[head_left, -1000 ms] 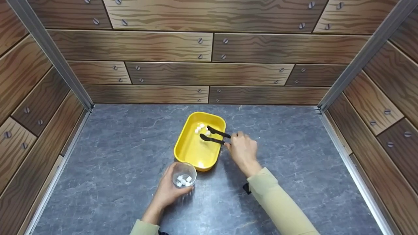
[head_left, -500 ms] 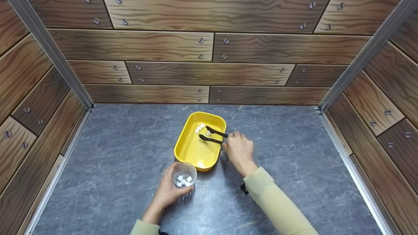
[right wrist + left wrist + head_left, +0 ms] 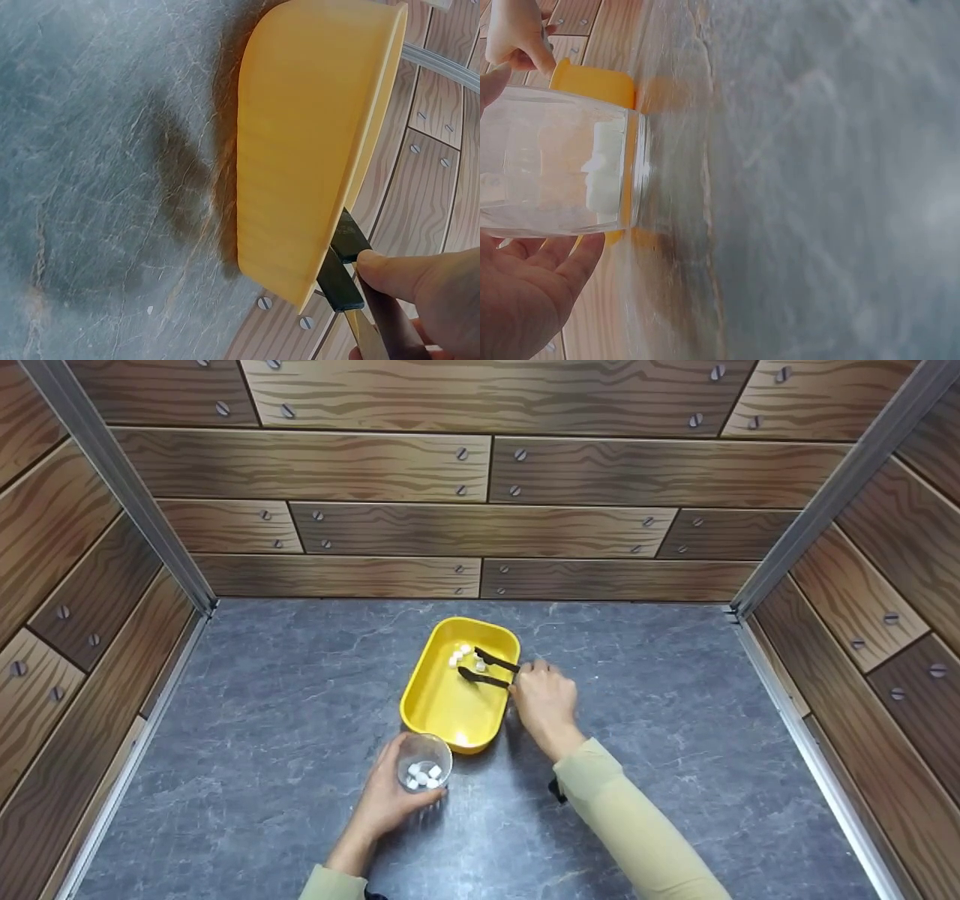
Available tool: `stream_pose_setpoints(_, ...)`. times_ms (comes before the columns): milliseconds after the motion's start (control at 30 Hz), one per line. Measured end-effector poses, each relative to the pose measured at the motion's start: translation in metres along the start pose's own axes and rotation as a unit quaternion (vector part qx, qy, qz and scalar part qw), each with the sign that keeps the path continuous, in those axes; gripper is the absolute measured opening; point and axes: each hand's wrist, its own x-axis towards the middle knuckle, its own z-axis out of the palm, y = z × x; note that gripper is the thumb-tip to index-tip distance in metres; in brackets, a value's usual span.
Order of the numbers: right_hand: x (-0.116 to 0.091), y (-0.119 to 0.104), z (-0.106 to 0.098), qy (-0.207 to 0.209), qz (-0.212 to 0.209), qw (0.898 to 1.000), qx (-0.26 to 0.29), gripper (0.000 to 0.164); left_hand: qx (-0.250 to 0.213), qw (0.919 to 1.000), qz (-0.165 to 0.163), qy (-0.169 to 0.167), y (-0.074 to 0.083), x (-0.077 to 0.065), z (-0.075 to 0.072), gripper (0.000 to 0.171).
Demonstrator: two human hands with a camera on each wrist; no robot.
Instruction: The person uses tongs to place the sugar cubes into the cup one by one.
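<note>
My left hand (image 3: 384,795) grips a clear cup (image 3: 438,751) with several small white cubes (image 3: 421,778) at its bottom. In the left wrist view the cup (image 3: 540,165) stands on the floor, its cubes (image 3: 604,169) heaped low. My right hand (image 3: 546,701) holds black tongs (image 3: 498,661) that reach over the right rim of a yellow tub (image 3: 442,697). The two tong arms stand apart, their tips inside the tub near white cubes (image 3: 454,660). One cube (image 3: 481,666) lies between the tips. In the right wrist view the tub's wall (image 3: 307,142) hides the tong tips.
The grey marbled floor (image 3: 262,720) spreads around the tub. Wood-patterned panels (image 3: 390,529) form a wall behind and at both sides, with metal strips (image 3: 795,727) along the edges.
My right hand has moved slightly left, toward the tub. The tong tips have barely shifted and stay apart. The left hand and cup have not moved.
</note>
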Motion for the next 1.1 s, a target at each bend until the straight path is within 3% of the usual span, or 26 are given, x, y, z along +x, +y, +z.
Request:
stream_pose_setpoints(433,0.001,-0.002,-0.003,-0.017,0.001,1.000,-0.001,0.042,0.006,1.0000,0.003,0.002,-0.001,-0.001,0.000,0.104)
stream_pose_setpoints(767,0.001,-0.005,-0.003,0.002,0.002,1.000,-0.006,0.041,0.009,1.0000,-0.003,0.001,0.000,0.000,0.000,0.105)
stream_pose_setpoints(1100,0.001,-0.011,-0.008,-0.024,0.008,1.000,-0.010,0.045,0.019,0.9998,-0.002,-0.002,-0.001,0.000,0.000,0.104)
